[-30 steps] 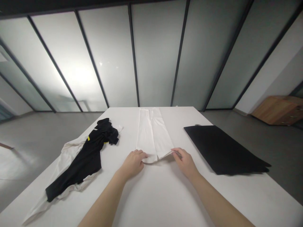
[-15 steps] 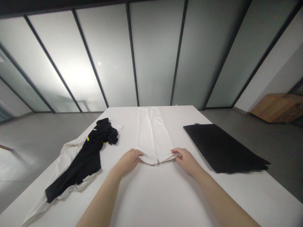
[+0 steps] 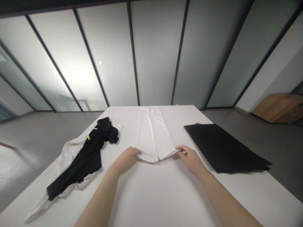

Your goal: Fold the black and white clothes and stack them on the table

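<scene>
A white folded garment point(image 3: 155, 135) lies lengthwise along the table in front of me, with a line running down its middle. Its kind is not plain from this view. At its near left corner, the fingers and thumb of my left hand point(image 3: 127, 160) pinch the hem. My right hand point(image 3: 190, 158) has the near right corner between thumb and fingers. Between the two hands the hem sags slightly and parts at the centre.
On the left side of the white table point(image 3: 151, 195) lies a crumpled heap of black clothing point(image 3: 80, 164) over white clothing point(image 3: 71, 151). To the right rest stacked black flat sheets point(image 3: 224, 148). Frosted glass panels stand behind the table. A wooden cabinet point(image 3: 276, 108) is at far right.
The near hem is drawn straighter and a little wider, and my right hand has shifted slightly outward. My left hand has barely moved, still pinching its corner.
</scene>
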A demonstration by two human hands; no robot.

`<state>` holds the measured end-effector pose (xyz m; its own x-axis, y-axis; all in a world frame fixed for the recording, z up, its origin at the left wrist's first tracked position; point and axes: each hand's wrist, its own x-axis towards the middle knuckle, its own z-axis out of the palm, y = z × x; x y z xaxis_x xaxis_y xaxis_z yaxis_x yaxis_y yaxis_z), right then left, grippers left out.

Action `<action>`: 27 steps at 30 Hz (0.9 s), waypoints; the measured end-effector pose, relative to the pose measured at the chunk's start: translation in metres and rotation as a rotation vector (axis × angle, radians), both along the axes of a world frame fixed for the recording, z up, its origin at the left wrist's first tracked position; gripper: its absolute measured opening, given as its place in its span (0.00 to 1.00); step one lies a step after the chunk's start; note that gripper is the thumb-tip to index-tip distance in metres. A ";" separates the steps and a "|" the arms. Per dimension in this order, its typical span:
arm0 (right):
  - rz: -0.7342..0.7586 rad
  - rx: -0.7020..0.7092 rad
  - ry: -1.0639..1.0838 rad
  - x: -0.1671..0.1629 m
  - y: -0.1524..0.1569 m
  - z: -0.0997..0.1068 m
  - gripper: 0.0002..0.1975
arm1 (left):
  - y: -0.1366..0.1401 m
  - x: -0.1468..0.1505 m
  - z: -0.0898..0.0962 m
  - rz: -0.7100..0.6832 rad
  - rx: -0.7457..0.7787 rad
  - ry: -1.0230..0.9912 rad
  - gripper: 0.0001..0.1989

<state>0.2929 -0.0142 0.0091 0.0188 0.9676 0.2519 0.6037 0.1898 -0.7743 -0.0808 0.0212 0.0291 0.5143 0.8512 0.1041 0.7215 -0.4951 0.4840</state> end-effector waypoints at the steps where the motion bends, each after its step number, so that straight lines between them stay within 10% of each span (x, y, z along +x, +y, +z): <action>1: -0.012 0.007 0.000 0.000 0.000 0.000 0.15 | 0.000 0.001 0.001 0.014 0.001 0.003 0.25; 15: 0.102 -0.268 0.267 -0.006 0.000 -0.003 0.17 | -0.003 0.010 -0.001 0.002 -0.154 -0.181 0.11; 22: -0.030 0.003 0.026 0.001 -0.006 0.019 0.17 | 0.003 0.005 0.008 0.158 0.086 -0.433 0.15; 27: 0.238 -0.102 -0.092 0.000 -0.016 0.028 0.11 | -0.003 -0.003 0.012 -0.044 -0.316 -0.232 0.16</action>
<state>0.2924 -0.0299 0.0369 -0.2302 0.9626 0.1427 0.6204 0.2582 -0.7406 -0.0841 0.0183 0.0407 0.5446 0.8377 -0.0413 0.5562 -0.3239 0.7653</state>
